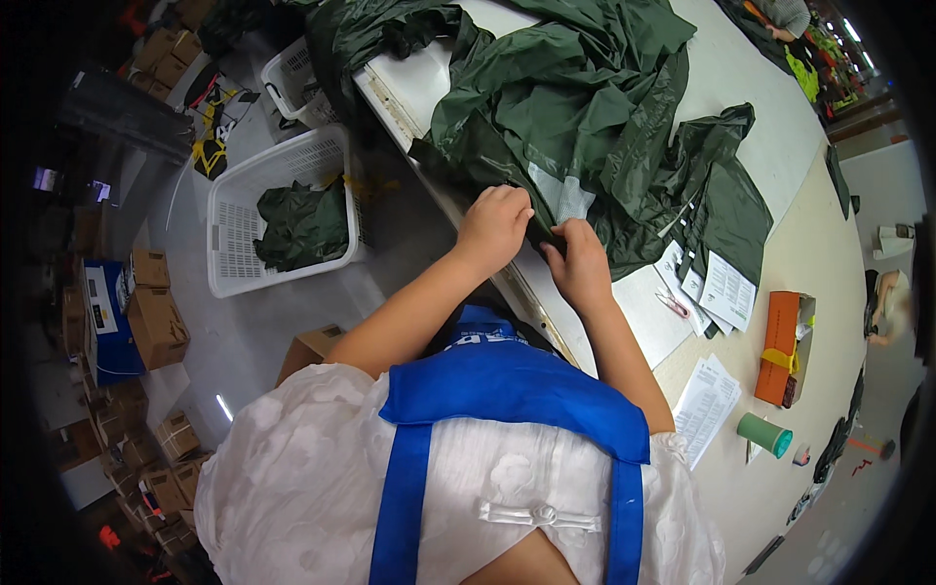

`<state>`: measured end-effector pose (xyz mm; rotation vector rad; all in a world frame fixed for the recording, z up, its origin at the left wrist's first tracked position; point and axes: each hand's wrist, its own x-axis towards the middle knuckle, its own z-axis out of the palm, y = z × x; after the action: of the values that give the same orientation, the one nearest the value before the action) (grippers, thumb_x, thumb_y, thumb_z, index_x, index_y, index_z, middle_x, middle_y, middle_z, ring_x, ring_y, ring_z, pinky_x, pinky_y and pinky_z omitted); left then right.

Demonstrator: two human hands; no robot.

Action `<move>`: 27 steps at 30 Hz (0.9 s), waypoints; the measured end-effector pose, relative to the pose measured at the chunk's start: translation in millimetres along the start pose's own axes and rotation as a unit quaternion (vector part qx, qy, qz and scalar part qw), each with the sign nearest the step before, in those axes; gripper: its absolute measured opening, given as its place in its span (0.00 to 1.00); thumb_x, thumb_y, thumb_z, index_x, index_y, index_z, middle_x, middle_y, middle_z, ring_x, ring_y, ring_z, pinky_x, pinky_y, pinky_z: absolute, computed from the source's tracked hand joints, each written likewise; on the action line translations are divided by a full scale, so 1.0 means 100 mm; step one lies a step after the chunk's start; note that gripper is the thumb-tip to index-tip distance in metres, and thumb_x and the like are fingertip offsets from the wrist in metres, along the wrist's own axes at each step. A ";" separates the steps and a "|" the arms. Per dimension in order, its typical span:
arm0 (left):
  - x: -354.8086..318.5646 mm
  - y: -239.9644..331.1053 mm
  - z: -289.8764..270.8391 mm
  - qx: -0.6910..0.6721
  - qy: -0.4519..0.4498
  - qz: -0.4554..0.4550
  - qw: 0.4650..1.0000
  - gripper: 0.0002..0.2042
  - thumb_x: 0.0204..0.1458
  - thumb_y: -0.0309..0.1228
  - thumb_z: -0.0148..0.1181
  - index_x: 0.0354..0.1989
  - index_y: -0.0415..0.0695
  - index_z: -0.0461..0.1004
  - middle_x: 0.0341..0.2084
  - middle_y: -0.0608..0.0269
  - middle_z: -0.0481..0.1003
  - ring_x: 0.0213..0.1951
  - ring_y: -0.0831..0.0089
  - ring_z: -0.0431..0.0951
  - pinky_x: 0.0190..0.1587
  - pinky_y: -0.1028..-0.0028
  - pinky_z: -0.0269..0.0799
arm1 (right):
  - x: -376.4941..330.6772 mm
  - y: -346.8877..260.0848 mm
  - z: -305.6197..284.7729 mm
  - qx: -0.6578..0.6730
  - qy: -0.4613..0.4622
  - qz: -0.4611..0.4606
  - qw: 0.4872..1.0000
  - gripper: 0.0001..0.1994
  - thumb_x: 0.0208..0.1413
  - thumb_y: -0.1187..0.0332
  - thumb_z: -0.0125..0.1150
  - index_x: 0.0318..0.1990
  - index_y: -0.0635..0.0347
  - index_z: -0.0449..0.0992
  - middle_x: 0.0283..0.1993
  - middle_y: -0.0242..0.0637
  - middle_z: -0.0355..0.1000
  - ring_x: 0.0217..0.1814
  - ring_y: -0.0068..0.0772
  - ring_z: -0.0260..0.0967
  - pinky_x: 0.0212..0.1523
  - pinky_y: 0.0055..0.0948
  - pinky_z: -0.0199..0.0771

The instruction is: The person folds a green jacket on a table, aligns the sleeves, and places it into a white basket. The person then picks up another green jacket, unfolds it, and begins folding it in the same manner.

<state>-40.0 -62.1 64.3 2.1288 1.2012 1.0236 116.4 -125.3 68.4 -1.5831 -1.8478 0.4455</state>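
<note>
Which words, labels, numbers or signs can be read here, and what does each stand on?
Blue apron: white lettering near the fold, partly hidden; printed words aren't transcribed here.
White sheets beside the dark green fabric: rows of print, too small to read.
White papers lower on the table: print, too small to read.
Blue box at the left: marks on a white panel, too blurred to read.
</note>
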 end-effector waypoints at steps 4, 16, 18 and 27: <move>-0.01 0.02 0.07 0.009 0.028 0.075 0.997 0.03 0.47 0.24 0.55 0.30 0.39 0.69 0.28 0.53 0.71 0.35 0.53 0.71 0.39 0.61 0.67 | 0.00 0.02 0.00 0.002 0.008 -0.018 1.000 0.12 0.42 0.76 0.62 0.35 0.64 0.67 0.33 0.47 0.66 0.37 0.51 0.66 0.37 0.40 0.67; 0.02 0.02 0.06 -0.012 -0.020 0.009 1.000 0.04 0.45 0.26 0.57 0.25 0.41 0.69 0.32 0.55 0.72 0.40 0.52 0.69 0.43 0.59 0.66 | 0.02 0.02 -0.05 0.013 0.016 -0.006 1.000 0.10 0.44 0.76 0.61 0.34 0.64 0.67 0.33 0.47 0.67 0.37 0.52 0.66 0.37 0.40 0.67; -0.08 0.13 0.10 0.015 -0.006 0.060 0.998 0.04 0.44 0.26 0.58 0.26 0.42 0.70 0.38 0.55 0.71 0.46 0.52 0.67 0.48 0.59 0.63 | 0.04 0.04 -0.02 0.019 0.021 -0.002 1.000 0.10 0.44 0.77 0.60 0.35 0.64 0.67 0.33 0.47 0.67 0.37 0.52 0.66 0.37 0.41 0.67; -0.24 0.16 0.08 -0.029 -0.048 0.038 0.998 0.04 0.42 0.27 0.63 0.25 0.43 0.73 0.38 0.60 0.69 0.45 0.59 0.67 0.47 0.64 0.64 | -0.02 0.06 -0.04 0.108 0.007 0.056 0.993 0.14 0.39 0.80 0.61 0.36 0.64 0.68 0.33 0.44 0.67 0.35 0.45 0.67 0.36 0.35 0.69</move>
<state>-33.5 -91.9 62.2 2.1675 1.0406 0.9657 123.6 -126.4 66.7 -1.5409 -1.6451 0.6602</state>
